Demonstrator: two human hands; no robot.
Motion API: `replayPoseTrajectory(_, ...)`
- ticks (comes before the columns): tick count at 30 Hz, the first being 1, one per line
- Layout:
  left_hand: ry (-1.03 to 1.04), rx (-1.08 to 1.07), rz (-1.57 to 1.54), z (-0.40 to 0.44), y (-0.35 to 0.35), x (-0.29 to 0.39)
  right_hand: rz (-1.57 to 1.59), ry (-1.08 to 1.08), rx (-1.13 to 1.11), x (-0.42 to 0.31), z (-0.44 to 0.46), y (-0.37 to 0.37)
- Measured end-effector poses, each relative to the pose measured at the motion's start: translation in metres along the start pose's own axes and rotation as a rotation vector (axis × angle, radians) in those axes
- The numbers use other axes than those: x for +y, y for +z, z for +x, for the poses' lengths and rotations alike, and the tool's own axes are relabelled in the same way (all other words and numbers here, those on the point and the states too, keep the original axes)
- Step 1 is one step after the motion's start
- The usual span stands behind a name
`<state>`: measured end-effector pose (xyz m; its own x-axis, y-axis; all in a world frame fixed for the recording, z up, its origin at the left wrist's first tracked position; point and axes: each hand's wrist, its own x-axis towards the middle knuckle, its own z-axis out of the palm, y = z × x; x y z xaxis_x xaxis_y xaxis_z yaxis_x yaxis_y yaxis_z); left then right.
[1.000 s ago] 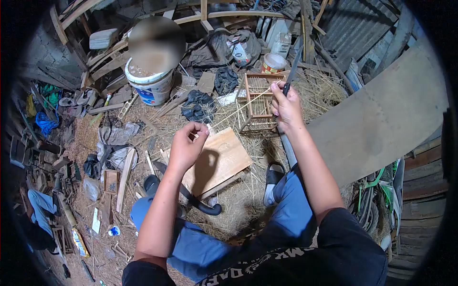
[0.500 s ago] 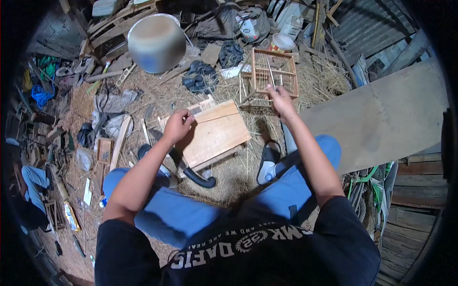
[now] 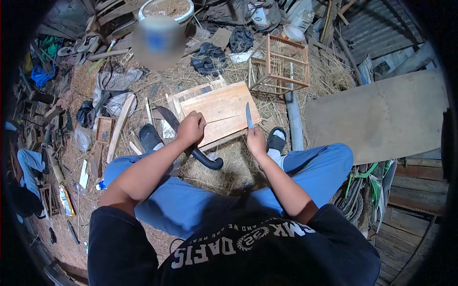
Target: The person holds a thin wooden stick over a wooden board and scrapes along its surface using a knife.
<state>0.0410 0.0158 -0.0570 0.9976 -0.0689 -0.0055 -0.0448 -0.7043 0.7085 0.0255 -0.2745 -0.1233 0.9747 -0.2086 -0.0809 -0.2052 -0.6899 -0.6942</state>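
Note:
My right hand (image 3: 256,141) is closed around a knife (image 3: 248,116), its blade pointing away from me over the near right edge of a wooden board (image 3: 217,107). My left hand (image 3: 192,127) is curled shut at the board's left side; whatever it may hold is hidden. A large curved machete (image 3: 206,160) with a black hooked handle lies between my feet and partly under my left wrist, its dark blade reaching past the board's left edge. Beyond the board, at the right, stands a wooden cage frame (image 3: 287,76) with thin bars.
A broad flat panel (image 3: 377,119) lies at my right. Straw and shavings cover the floor around black plastic bags (image 3: 209,59), a white-rimmed tub (image 3: 187,15) and loose wood strips (image 3: 120,127). Another person's leg (image 3: 31,169) shows at far left. A blurred patch covers something ahead.
My right hand has come away from the cage, back toward me, to the board's near right edge. The cage now sits at a different angle. The view has shifted slightly; my left hand stays by the board.

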Motion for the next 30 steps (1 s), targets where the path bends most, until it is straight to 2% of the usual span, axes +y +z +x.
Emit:
replayPoseTrajectory(4,-0.023,-0.001,-0.006,-0.006,0.002,-0.002,-0.018,0.119,0.001,-0.014,-0.004,-0.013)
replayPoseTrajectory(8,0.05,0.025,-0.042,-0.009,-0.002,-0.009,-0.044,0.091,-0.027,-0.008,-0.001,-0.011)
replayPoseTrajectory(17,0.0,0.136,-0.061,-0.017,-0.015,-0.019,-0.086,0.075,-0.062,-0.002,0.003,-0.014)
replayPoseTrajectory(21,-0.078,0.154,-0.118,-0.024,-0.015,-0.037,-0.086,0.086,-0.079,0.0,0.006,-0.015)
replayPoseTrajectory(23,-0.241,0.1,-0.175,-0.028,-0.025,-0.032,-0.06,0.116,-0.111,0.002,0.008,-0.014)
replayPoseTrajectory(28,-0.329,0.124,-0.201,-0.021,-0.014,-0.06,-0.078,0.078,-0.137,-0.001,0.013,-0.024)
replayPoseTrajectory(30,-0.398,0.048,-0.288,-0.016,-0.014,-0.066,-0.103,0.064,-0.102,-0.01,0.013,-0.028)
